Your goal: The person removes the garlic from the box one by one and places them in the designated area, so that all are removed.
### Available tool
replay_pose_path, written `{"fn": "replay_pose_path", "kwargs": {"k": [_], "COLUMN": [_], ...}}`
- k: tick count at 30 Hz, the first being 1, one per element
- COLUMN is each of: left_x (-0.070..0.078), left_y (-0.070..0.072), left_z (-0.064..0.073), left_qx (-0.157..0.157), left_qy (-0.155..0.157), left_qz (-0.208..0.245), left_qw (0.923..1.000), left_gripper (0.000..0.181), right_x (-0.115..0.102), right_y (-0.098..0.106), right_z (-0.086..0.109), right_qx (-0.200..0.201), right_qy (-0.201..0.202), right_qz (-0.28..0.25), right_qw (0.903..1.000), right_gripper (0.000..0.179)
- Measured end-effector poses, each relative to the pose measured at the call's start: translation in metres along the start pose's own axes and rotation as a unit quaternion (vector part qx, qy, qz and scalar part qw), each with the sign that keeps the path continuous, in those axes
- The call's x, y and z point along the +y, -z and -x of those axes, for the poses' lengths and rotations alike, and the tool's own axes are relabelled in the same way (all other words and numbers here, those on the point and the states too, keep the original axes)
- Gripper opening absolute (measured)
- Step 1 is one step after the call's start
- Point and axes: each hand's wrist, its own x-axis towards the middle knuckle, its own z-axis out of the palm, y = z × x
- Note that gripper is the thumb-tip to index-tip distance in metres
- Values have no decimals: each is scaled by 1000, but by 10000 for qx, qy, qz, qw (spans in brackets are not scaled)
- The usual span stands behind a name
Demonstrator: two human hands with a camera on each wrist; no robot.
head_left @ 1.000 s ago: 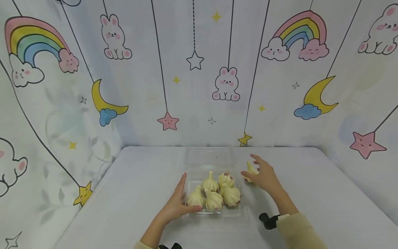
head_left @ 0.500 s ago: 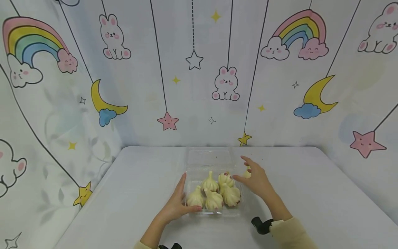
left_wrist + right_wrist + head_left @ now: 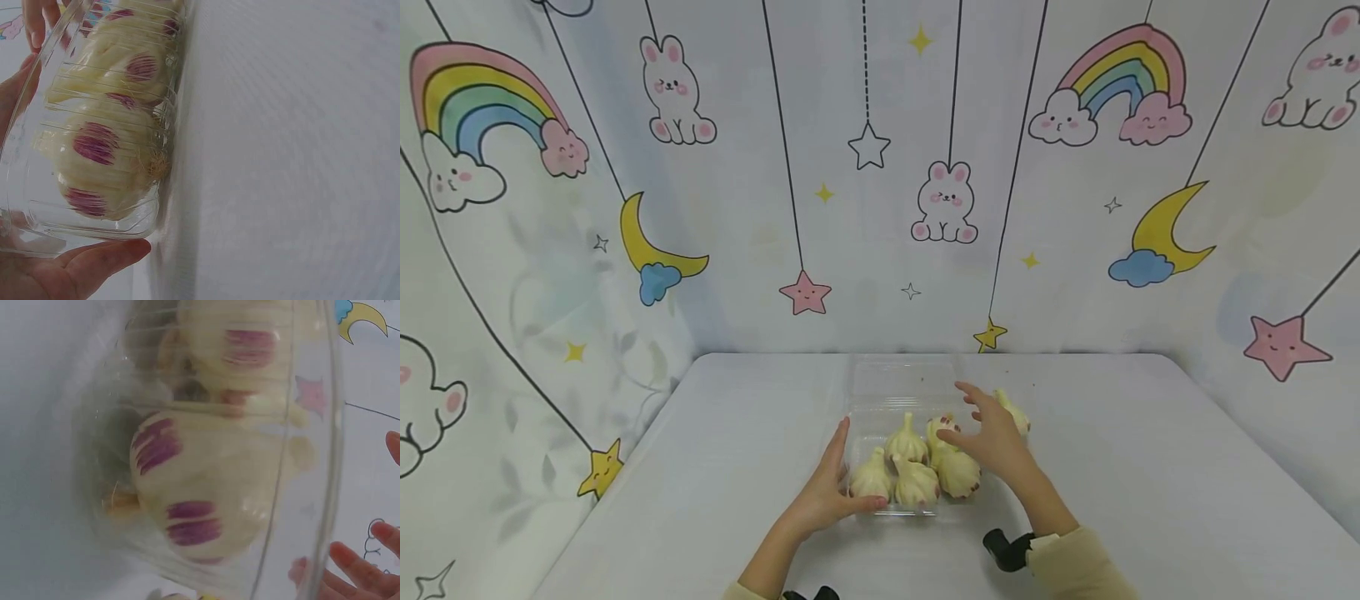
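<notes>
A clear plastic box (image 3: 880,510), lid (image 3: 906,379) folded back, stands mid-table. Several pale garlic bulbs (image 3: 916,482) sit in it; the left wrist view shows purple streaks on a bulb (image 3: 94,150) through the wall. My left hand (image 3: 827,496) holds the box's front left corner, fingers along the side and thumb over the front rim. My right hand (image 3: 996,437) is over the right side with fingers spread, holding nothing; it partly covers the back right bulb (image 3: 942,429). Another garlic bulb (image 3: 1015,412) lies outside the box, behind the right hand.
The white table (image 3: 715,467) ends at a backdrop (image 3: 737,208) printed with rabbits, rainbows and stars. Black wrist devices (image 3: 1009,550) sit by the cream sleeves (image 3: 1075,567).
My right hand has moved left, from around the outside garlic bulb to over the box's right side; that bulb stays on the table. My left hand and the box have not moved.
</notes>
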Motion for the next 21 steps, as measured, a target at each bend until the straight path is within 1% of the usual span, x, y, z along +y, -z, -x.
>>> {"fn": "replay_pose_path", "kwargs": {"k": [7,13,21], "left_x": [-2,-4,-4], "left_y": [0,0,0], "left_z": [0,0,0], "left_qx": [1,-8,-60], "left_qy": [13,5,-6], "left_qz": [-37,-38,18], "left_qw": [10000,10000,10000], "left_gripper": [119,119,118], "right_x": [-6,-8,-9], "right_y": [-12,-22,-34], "right_z": [0,-1,-6], "right_qx": [1,-52,-108], "right_qy": [-4,107,154], "right_qz": [-74,-271,-117], "right_qw": [10000,9996,9998], "right_gripper": [73,71,71]}}
